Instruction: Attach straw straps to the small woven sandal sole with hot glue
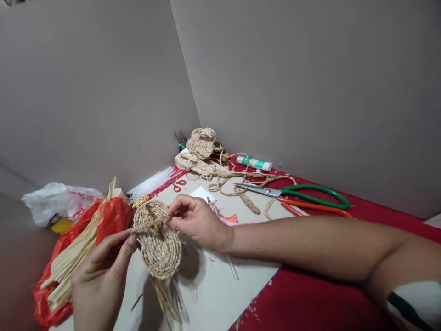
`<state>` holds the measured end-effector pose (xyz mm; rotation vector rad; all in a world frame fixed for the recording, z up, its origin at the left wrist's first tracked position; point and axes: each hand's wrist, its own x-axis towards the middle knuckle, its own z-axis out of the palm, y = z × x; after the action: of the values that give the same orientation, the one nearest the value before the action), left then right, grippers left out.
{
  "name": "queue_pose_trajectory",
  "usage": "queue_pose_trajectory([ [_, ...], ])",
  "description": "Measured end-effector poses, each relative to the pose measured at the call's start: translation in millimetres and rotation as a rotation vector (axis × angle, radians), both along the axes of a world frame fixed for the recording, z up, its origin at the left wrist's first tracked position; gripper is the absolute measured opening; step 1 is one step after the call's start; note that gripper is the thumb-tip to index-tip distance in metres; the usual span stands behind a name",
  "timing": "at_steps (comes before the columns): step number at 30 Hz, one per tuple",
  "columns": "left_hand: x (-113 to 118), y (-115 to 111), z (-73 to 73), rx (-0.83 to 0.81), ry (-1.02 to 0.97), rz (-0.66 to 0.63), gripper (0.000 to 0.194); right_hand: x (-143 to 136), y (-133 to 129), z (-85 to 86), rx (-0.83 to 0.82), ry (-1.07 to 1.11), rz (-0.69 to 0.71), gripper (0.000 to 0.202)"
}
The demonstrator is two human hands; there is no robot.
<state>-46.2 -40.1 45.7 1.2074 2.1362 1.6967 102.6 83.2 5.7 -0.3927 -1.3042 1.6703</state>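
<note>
A woven straw piece (161,255) made of two joined coiled rounds is held up over the white board, with loose strands hanging from its lower end. A braided straw strip lies across its narrow middle. My left hand (103,271) pinches the left end of that strip between thumb and fingertips. At the piece's right edge, my right hand (196,223) has thumb and forefinger pressed together on the woven straw.
Green-and-orange-handled scissors (310,197), straw cord (253,174), woven straw pieces (201,143) and a white-and-teal roll (254,163) lie at the back. Small red scissors (177,185) are near the middle. At left, a red bag (113,218) holds pale husks (76,264).
</note>
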Motion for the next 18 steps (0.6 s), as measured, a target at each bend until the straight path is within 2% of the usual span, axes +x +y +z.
queue_pose_trajectory([
  [3, -6, 3, 1.6, -0.057, -0.153, -0.071, 0.034, 1, -1, -1.5, -0.009, -0.011, 0.003, 0.013],
  [11, -13, 13, -3.8, 0.004, -0.388, -0.231, 0.033, 5, -4, -2.2, -0.006, -0.037, 0.010, 0.013],
  [14, -13, 14, -8.0, 0.025, -0.408, -0.238, 0.033, 5, -4, -0.8, -0.037, -0.040, 0.012, 0.016],
  [18, -14, 12, -14.5, 0.037, -0.322, -0.246, 0.031, 5, -3, -0.3, -0.045, -0.024, -0.005, 0.017],
])
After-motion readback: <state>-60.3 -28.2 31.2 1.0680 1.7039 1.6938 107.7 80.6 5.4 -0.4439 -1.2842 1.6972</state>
